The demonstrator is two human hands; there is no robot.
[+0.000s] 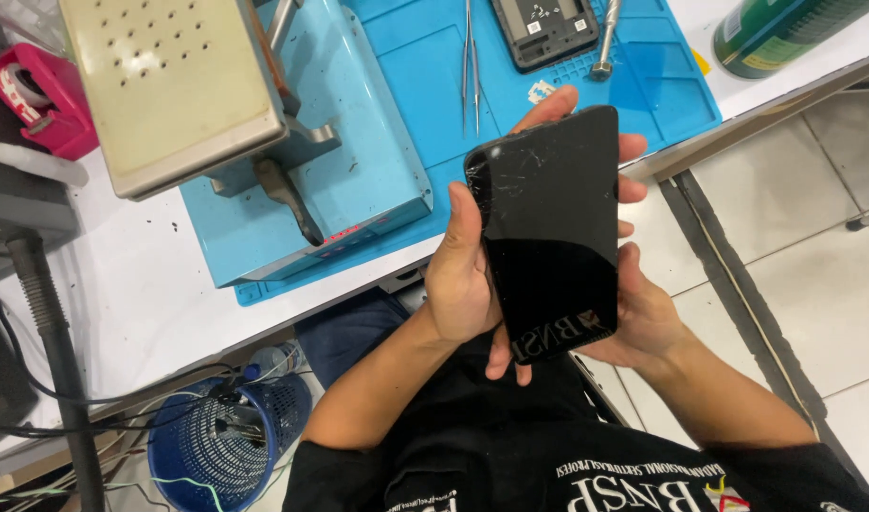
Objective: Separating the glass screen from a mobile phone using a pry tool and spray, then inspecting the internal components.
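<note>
Right, both hands are on the phone (551,232), held up off the bench above the person's lap, black glass facing the camera. The left hand (463,275) clamps the phone's left edge, thumb lying up along that side, fingers wrapped behind. The right hand (643,318) cups it from the right and underneath, fingertips poking out past the far right edge and the top corner. So a firm two-handed grasp, phone tilted slightly, its top end pointing away.

Look at the glass: a web of cracks spreads over the top left corner, and the lower part mirrors the white print on the person's black shirt (567,474).

Just beyond the phone, a blue mat (676,90) covers the white bench (131,303). On it lie tweezers (470,66), pointing near, a dark phone frame (543,33) at the far edge, and a metal tool (605,43) beside that, possibly a screwdriver, though it is hard to say from this angle. Left of the mat stands a light blue machine (349,161) with a beige perforated plate (174,90) on top. Far left sits a pink tape dispenser (36,95). Far right, a green can (785,33) lies at the bench corner. Down under the bench, near left, a blue mesh bin (226,436) with cables trailing over it.
</note>
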